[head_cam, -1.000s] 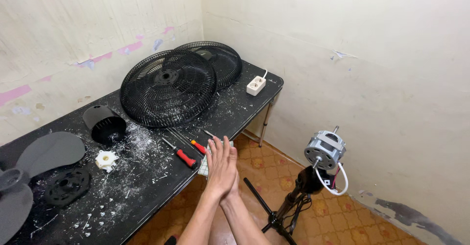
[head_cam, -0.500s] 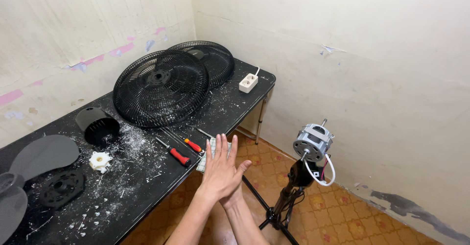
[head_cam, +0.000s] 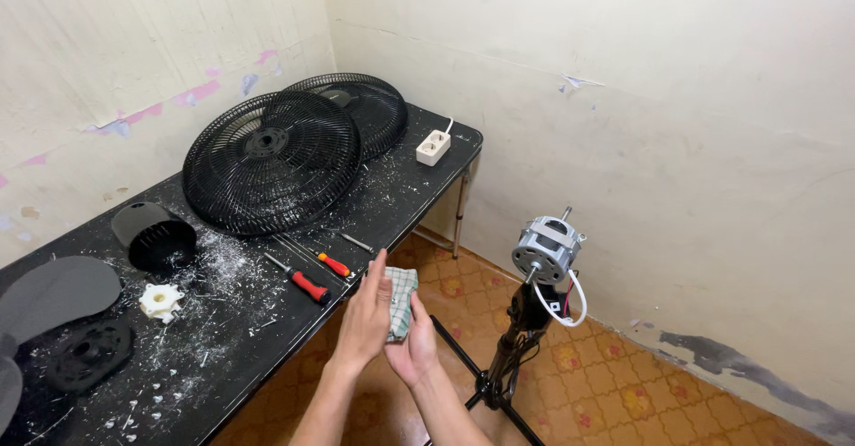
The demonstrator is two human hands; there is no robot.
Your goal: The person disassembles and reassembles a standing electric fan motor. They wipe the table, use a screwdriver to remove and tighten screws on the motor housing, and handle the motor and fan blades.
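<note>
A soft checked cloth (head_cam: pixel 402 302) is pressed between the flat left hand (head_cam: pixel 367 317) and the cupped right hand (head_cam: pixel 411 350), just off the near edge of the black bench (head_cam: pixel 419 188). Two red-handled screwdrivers (head_cam: pixel 307 283) lie nearby among white shavings; round wire fan grilles (head_cam: pixel 272 161) stand farther left.

Checked cloth (head_cam: pixel 400 301), soft woven, white and green, pressed between left hand (head_cam: pixel 365 317) and right hand (head_cam: pixel 414 350). Black table top (head_cam: pixel 419 188), matt, strewn with pale flakes. Fan grilles (head_cam: pixel 272 161), black wire mesh, slight sheen. Screwdrivers (head_cam: pixel 303 281) with glossy red-orange plastic handles, metal shafts. Motor (head_cam: pixel 545 248), bare grey metal, dull shine, white plastic-sheathed cable. Socket strip (head_cam: pixel 432 147), smooth white plastic. Walls rough, peeling paint. Floor tiles glossy.
</note>
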